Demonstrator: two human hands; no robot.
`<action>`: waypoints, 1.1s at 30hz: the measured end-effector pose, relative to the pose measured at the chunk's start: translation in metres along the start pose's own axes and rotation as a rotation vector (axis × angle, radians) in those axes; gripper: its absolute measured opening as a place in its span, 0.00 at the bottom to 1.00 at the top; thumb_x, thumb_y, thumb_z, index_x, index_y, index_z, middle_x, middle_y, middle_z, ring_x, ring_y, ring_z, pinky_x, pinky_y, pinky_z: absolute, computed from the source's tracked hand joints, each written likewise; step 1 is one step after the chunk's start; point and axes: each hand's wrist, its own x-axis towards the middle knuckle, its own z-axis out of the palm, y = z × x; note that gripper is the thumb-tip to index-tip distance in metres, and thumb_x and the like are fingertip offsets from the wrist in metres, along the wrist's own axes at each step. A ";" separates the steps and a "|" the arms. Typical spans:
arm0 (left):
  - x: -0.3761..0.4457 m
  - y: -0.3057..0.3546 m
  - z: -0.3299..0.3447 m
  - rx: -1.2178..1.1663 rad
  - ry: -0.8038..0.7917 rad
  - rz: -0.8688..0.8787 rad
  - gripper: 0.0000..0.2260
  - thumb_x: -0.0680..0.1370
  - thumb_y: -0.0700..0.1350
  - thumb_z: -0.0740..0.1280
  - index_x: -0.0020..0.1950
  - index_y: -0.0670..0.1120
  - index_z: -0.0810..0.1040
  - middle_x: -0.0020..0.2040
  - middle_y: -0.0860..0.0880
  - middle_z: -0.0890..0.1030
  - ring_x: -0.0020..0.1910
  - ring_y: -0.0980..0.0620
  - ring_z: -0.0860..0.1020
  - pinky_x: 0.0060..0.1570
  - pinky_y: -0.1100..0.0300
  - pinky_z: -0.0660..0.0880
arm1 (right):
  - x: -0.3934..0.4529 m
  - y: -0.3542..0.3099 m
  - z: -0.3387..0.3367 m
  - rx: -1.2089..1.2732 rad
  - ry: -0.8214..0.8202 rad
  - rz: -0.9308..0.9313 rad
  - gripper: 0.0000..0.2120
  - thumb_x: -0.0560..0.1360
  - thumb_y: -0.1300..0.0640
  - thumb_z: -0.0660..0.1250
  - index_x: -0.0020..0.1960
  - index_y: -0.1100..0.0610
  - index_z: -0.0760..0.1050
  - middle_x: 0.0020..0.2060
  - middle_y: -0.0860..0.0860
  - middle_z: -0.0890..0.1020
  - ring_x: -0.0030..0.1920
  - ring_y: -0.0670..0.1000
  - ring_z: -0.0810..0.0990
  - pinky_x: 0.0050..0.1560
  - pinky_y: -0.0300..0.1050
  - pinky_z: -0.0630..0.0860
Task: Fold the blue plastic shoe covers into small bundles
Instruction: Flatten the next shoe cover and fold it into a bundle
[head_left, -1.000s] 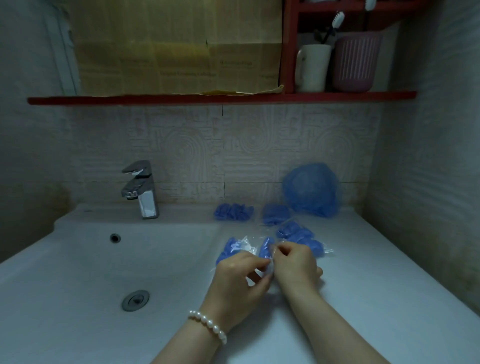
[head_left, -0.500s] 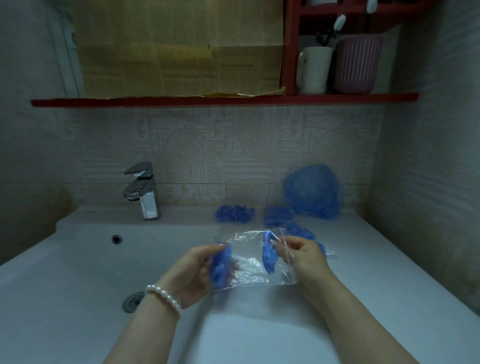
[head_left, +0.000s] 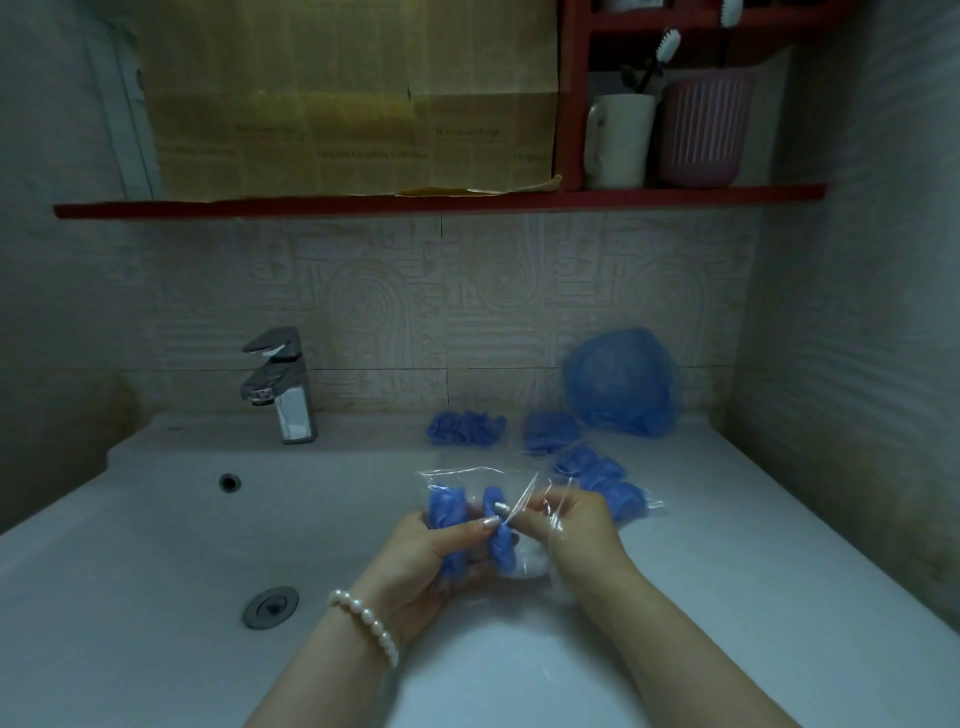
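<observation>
Both hands' grip (head_left: 511, 519): 1 clear bag (head_left: 470, 483) w/ 2 blue covers (head_left: 447, 509).

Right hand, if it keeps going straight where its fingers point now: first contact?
Probably the blue shoe cover inside the clear bag. The right hand pinches the bag's edge, fingers aimed left at it and the left hand gripping it. Depth is unclear.

Faint printed lines run across the flattened cardboard sheet (head_left: 353, 104) propped on the red shelf (head_left: 311, 208) above the sink; the lettering is too blurred and dim to read with confidence. No legible text, brand, number or sign appears on the white mug (head_left: 621, 140), the pink ribbed cup (head_left: 706, 127), the faucet (head_left: 280, 384) or the clear plastic bag (head_left: 470, 480).
</observation>
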 end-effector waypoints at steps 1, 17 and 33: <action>0.000 -0.001 0.001 -0.010 0.005 0.012 0.07 0.65 0.34 0.68 0.43 0.35 0.77 0.41 0.36 0.80 0.39 0.45 0.82 0.36 0.56 0.80 | 0.001 0.002 0.001 -0.041 0.021 -0.023 0.12 0.67 0.65 0.74 0.29 0.55 0.76 0.23 0.46 0.77 0.29 0.46 0.77 0.32 0.37 0.73; 0.009 0.012 -0.014 -0.252 0.377 0.207 0.22 0.71 0.31 0.68 0.62 0.42 0.66 0.54 0.40 0.77 0.48 0.45 0.79 0.40 0.57 0.80 | -0.002 -0.019 -0.023 0.077 0.073 0.260 0.15 0.74 0.49 0.67 0.43 0.61 0.82 0.34 0.54 0.83 0.31 0.52 0.79 0.33 0.42 0.75; 0.022 -0.027 0.002 1.873 0.098 0.477 0.20 0.80 0.58 0.48 0.58 0.54 0.77 0.72 0.61 0.61 0.70 0.55 0.55 0.60 0.56 0.48 | -0.003 0.003 -0.016 -0.472 0.183 0.218 0.08 0.67 0.64 0.71 0.38 0.55 0.72 0.32 0.53 0.79 0.33 0.54 0.80 0.31 0.40 0.73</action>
